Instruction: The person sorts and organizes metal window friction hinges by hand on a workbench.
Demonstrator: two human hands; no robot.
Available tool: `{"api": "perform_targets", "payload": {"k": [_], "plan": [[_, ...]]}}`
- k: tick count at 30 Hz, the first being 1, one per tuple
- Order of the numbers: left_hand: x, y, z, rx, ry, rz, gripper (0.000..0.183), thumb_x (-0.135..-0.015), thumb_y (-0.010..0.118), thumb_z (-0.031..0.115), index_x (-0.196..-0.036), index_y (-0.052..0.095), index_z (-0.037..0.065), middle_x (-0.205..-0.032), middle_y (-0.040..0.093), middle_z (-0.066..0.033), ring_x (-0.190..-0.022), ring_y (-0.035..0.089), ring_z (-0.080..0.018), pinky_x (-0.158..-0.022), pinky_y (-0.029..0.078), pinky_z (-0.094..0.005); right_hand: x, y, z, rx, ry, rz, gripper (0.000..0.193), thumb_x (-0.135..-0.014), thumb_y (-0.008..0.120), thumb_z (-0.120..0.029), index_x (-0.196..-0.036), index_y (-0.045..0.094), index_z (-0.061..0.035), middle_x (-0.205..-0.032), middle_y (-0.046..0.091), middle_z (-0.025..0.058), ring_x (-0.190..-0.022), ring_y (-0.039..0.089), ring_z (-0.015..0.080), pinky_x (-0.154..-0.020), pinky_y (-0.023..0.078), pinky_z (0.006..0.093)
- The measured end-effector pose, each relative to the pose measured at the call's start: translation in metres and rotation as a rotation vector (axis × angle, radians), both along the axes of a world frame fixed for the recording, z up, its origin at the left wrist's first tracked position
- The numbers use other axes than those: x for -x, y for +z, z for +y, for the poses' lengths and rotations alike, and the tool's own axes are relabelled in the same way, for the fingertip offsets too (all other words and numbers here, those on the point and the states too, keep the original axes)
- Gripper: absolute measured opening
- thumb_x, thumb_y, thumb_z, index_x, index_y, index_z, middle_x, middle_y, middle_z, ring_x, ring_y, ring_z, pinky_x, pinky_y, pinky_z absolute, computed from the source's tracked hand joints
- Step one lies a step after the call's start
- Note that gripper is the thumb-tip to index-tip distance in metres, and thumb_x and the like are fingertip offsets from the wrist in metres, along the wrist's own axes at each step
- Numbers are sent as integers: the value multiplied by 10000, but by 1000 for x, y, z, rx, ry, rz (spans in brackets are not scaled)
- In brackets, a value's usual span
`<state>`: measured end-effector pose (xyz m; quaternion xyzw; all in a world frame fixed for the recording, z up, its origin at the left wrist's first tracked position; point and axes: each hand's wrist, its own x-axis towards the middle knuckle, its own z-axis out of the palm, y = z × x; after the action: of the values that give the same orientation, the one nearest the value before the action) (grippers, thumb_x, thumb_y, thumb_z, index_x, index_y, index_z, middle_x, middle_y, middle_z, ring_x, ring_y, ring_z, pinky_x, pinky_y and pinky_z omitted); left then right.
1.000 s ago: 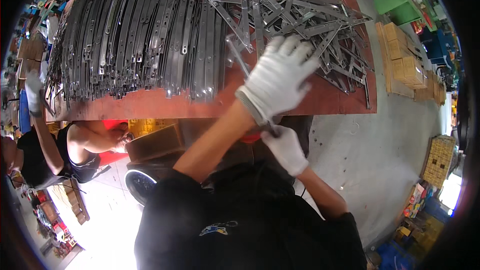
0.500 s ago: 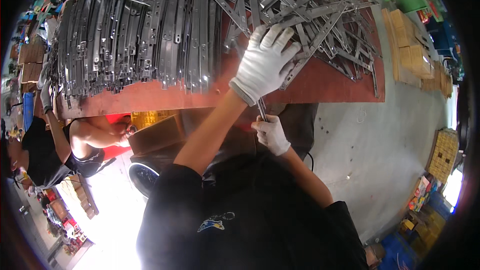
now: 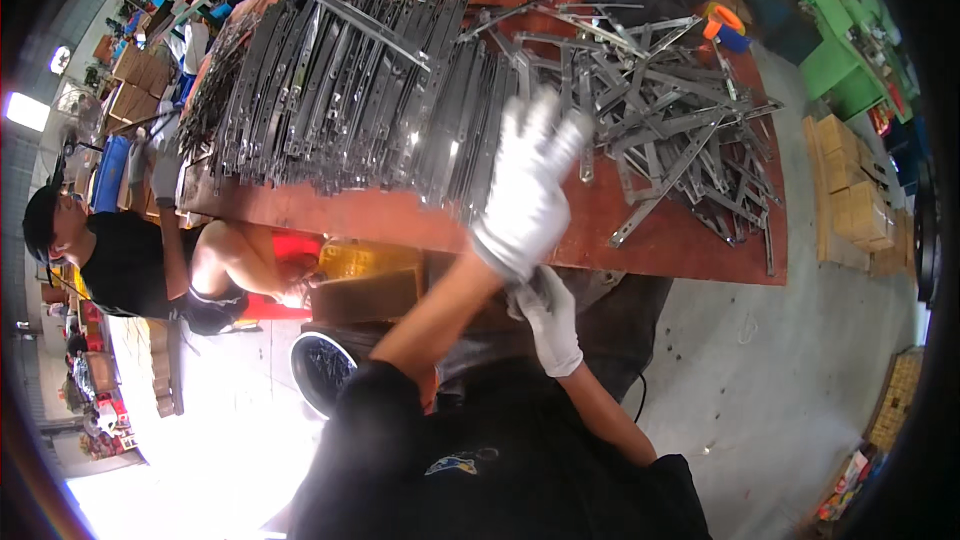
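Observation:
My left hand [image 3: 528,195], in a white glove, is above the red tabletop [image 3: 360,215] with its fingers spread and smeared by motion. It lies between a dense row of metal strips [image 3: 350,90] and a loose heap of metal strips [image 3: 690,120], and I see nothing held in it. My right hand [image 3: 552,325], also gloved in white, is lower, just off the table's near edge and close below my left wrist. Its fingers are curled closed; whatever they hold is hidden behind my left wrist.
Left of me sits another person [image 3: 130,260] beside the table, a gloved hand near the strips. A brown box [image 3: 368,298] and a round bucket [image 3: 323,370] stand below the near edge. Orange and blue tape rolls [image 3: 726,28] lie at the far right; cartons [image 3: 855,190] stand beyond.
My view has shifted, so the table sits lower and further right. My left hand has come off the heap toward the row. The metal strip seen in my right hand earlier is now hidden.

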<state>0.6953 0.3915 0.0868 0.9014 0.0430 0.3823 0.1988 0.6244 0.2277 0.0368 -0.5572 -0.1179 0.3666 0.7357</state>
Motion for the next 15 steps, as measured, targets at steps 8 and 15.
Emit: {"api": "perform_targets", "payload": {"k": [8,15], "plan": [[-58,40,228,-399,686,934,498,-865,577,247,-1352,679,259,-1633,420,-89,-1470,395,-443,-1137,393,-591,-34,-5,-73,210,24,2,155,-1002,582,-70,-1032,691,36,-857,670,55,-778,626,113,-731,514,265],[-11,29,290,-389,620,680,654,-833,586,153,-1484,569,212,-1659,387,-72,-1496,367,-412,-1168,370,-541,-34,-49,-155,392,-206,52,185,-983,540,-68,-965,698,27,-797,692,88,-699,668,151,-669,553,272]]}}
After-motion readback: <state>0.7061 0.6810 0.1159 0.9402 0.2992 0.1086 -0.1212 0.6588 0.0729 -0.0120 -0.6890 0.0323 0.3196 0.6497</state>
